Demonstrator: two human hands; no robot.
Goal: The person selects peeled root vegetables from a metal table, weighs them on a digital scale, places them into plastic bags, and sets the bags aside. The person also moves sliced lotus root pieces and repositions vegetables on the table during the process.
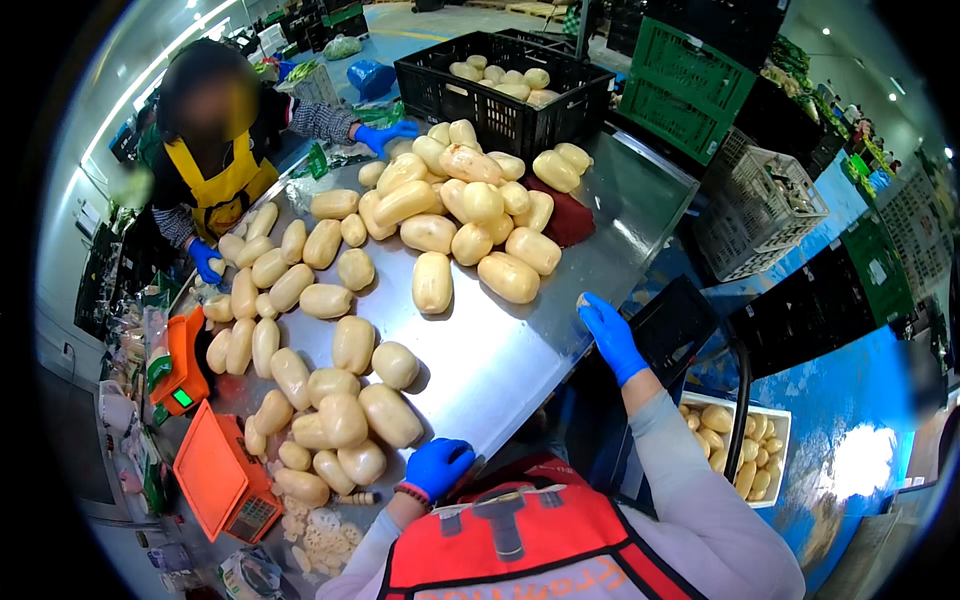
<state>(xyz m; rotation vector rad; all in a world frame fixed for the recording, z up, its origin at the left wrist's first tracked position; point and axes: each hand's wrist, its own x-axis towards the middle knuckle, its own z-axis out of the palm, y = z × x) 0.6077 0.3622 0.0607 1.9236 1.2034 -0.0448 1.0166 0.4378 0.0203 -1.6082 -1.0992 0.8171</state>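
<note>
Many peeled lotus root segments [433, 282] lie in heaps on a stainless steel table [480, 352]. My left hand [440, 466], in a blue glove, rests at the table's near edge with its fingers curled, just right of the nearest heap; whether it holds anything is hidden. My right hand [613, 337], also gloved in blue, is over the table's right edge. A small pale piece shows at its fingertips, apparently pinched there. Lotus root slices and offcuts [322, 541] lie at the near left, beside a short brown-ringed piece [358, 498].
A co-worker [225, 165] in a yellow apron stands across at the left, blue-gloved hands at the roots. A black crate [480, 112] holds more roots at the far edge. An orange scale [180, 367] and orange basket [225, 480] stand left; a white box [780, 450] of roots is at right.
</note>
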